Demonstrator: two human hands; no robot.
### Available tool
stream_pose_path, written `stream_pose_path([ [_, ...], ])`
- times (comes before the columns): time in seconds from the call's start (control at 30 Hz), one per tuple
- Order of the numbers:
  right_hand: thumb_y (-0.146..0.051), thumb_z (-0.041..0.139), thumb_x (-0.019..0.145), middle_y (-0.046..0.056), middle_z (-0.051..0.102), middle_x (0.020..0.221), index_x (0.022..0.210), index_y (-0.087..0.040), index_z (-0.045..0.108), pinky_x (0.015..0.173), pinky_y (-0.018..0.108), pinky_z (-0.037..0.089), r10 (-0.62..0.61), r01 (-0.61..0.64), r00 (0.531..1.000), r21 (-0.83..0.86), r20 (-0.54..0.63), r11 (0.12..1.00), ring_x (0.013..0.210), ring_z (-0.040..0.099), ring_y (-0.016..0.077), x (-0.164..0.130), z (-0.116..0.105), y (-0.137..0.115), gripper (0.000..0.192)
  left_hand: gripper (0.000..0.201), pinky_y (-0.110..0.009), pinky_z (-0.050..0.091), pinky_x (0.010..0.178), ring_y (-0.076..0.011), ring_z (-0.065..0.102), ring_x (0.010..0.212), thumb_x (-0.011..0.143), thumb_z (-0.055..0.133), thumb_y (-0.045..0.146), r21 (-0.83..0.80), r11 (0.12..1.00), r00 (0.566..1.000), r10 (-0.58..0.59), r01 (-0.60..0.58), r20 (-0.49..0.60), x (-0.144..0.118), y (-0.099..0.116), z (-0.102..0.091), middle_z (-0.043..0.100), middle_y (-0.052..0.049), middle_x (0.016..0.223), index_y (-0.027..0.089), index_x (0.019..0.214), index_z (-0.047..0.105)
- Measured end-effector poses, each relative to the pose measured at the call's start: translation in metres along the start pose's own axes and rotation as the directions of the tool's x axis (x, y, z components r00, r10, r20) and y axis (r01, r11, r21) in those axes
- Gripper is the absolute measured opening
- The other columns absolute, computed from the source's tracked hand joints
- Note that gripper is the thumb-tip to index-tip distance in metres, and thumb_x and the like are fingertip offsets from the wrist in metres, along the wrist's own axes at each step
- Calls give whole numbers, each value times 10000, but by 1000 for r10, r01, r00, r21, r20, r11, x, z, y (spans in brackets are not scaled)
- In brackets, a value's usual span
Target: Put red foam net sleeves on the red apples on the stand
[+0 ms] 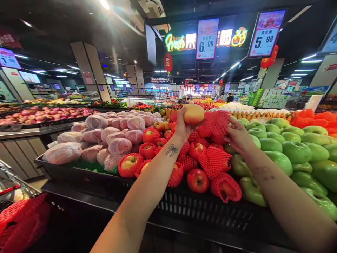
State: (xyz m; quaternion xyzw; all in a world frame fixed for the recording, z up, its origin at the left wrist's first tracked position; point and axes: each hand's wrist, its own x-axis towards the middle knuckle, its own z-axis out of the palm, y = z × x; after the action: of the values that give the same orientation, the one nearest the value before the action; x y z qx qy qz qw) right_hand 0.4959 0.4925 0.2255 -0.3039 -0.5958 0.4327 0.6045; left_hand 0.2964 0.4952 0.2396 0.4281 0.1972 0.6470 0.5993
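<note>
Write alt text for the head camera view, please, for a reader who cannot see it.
The left hand holds up a yellow-red apple while the right hand pinches a red foam net, above a supermarket crate of netted apples.

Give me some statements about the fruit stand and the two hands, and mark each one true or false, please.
1. The left hand holds up a yellowish apple. True.
2. The right hand grips a red foam net. True.
3. The apple in the left hand is wrapped in a net. False: it is bare; the net hangs beside it, in the right hand.
4. The green apples lie to the left of the red ones. False: they lie to the right of the netted red apples.
5. The price sign above the green apples reads 5.98. True.
6. The fruit lies in a white crate. False: the crate is black.
</note>
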Motion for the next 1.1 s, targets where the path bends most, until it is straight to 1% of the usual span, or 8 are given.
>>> stream_pose_path([
  [0.17,-636,912,498,-49,431,567,701,-242,465,429,228,252,86,-81,994,-72,61,994,486,296,81,0,5,1,629,793,-209,480,543,-272,777,944,870,614,693,93,995,1000,-23,23,-8,2,-10,2,769,-143,1045,150,1445,562],
  [0.3,-703,851,568,17,503,609,719,-262,498,457,291,308,92,-77,990,-142,106,987,517,344,133,0,4,4,584,743,-201,446,530,-259,782,926,885,603,705,108,994,1000,-28,29,-11,3,-10,0,769,-132,1063,180,1410,576],
  [0.5,-497,693,671,0,523,631,757,-265,540,460,314,411,68,10,970,-317,233,948,500,455,151,-3,2,7,291,781,-248,507,615,-268,786,910,832,642,803,157,985,996,-54,64,-70,9,-10,-6,769,-120,1012,206,1334,610],
  [0.6,-309,627,654,13,601,664,785,-237,610,554,344,488,-31,205,941,-493,337,845,562,540,178,-3,1,7,150,792,-221,445,546,-229,770,821,816,641,835,230,969,995,-80,93,-67,12,-14,-7,766,-119,945,188,1272,653],
  [0.77,-199,658,683,61,735,842,756,-214,641,862,421,553,-260,414,910,-703,322,578,852,685,268,-1,-1,5,77,605,-200,426,501,-113,630,580,896,656,723,309,946,995,-100,101,-17,7,-18,0,731,-67,835,189,1178,684],
  [0.87,-199,685,710,86,766,941,789,-206,660,943,442,538,-322,429,899,-750,298,504,955,709,303,-3,0,2,84,434,-192,423,496,-69,520,498,972,653,558,324,941,995,-96,96,-17,3,-18,4,694,-39,790,176,1177,674],
  [0.97,-217,718,722,83,750,867,753,-208,642,861,417,538,-303,392,912,-804,277,447,858,703,286,-5,2,-1,83,372,-201,418,497,-75,514,506,983,658,491,346,928,986,-163,139,41,-1,-16,5,677,-45,764,155,1141,681],
  [1.1,-239,734,705,72,703,754,666,-220,575,773,391,514,-297,374,916,-841,269,390,780,673,269,-6,2,-3,165,430,-202,436,530,-93,579,629,779,896,348,381,918,978,-167,109,121,-6,-15,5,706,-49,895,171,1103,675],
])
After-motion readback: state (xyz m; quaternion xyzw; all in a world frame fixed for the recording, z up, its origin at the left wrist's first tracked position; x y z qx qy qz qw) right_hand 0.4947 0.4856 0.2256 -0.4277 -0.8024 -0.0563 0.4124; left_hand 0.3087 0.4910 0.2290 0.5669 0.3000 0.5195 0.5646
